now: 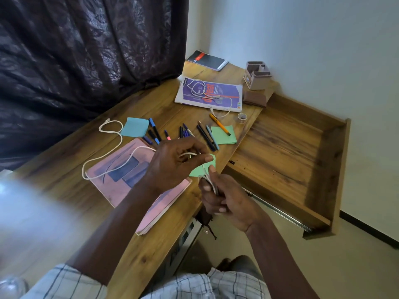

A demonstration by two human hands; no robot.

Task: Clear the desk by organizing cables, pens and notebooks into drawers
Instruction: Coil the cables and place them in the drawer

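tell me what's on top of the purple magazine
A looped white cable lies on the purple magazine, trailing off its near edge. Anything beneath the magazine is hidden.

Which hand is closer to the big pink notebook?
Left. The left hand is over the flat pink notebook's edge, pinching the white cable. The right hand is farther off, beside the wooden desk's edge, gripping the cable's loops.

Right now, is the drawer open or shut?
Open. The drawer is pulled well out from the desk, its rail exposed and its wooden bottom in full view.
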